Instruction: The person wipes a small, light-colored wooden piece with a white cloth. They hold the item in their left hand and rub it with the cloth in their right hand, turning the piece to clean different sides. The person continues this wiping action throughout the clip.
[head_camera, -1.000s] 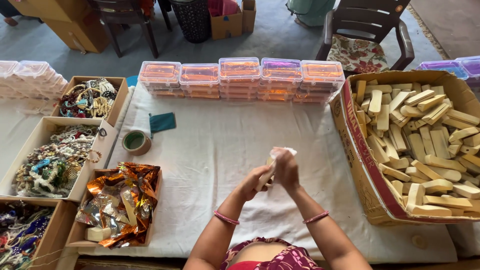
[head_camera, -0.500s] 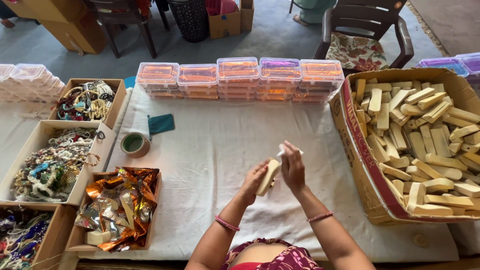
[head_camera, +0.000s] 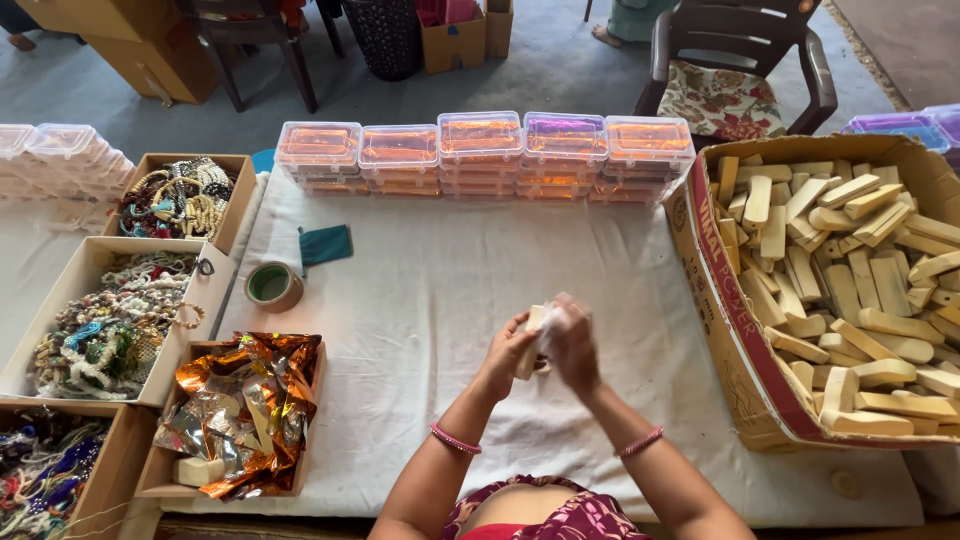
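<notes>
**Right hand closes over the pale bar as it is worked between both hands**

The pale bar (head_camera: 530, 340) sits upright over the middle of the white cloth (head_camera: 420, 300), gripped from its left side by the left hand (head_camera: 507, 352), whose fingers are curled shut around it. Half a second ago the right hand (head_camera: 572, 346) pinched a white scrap above the bar's top; now it has come down and covers the bar's right face, fingers folded and blurred with motion, so whether the scrap is still in them cannot be told. That suggests rubbing or wrapping is under way rather than finished.

To the right stands a large cardboard box (head_camera: 720, 290) heaped with similar pale bars. Near left, a small box (head_camera: 150, 470) holds crumpled orange foil (head_camera: 245, 400). On the far side runs a row of stacked clear containers (head_camera: 480, 150), with a tape roll (head_camera: 273, 286) to the left.
</notes>
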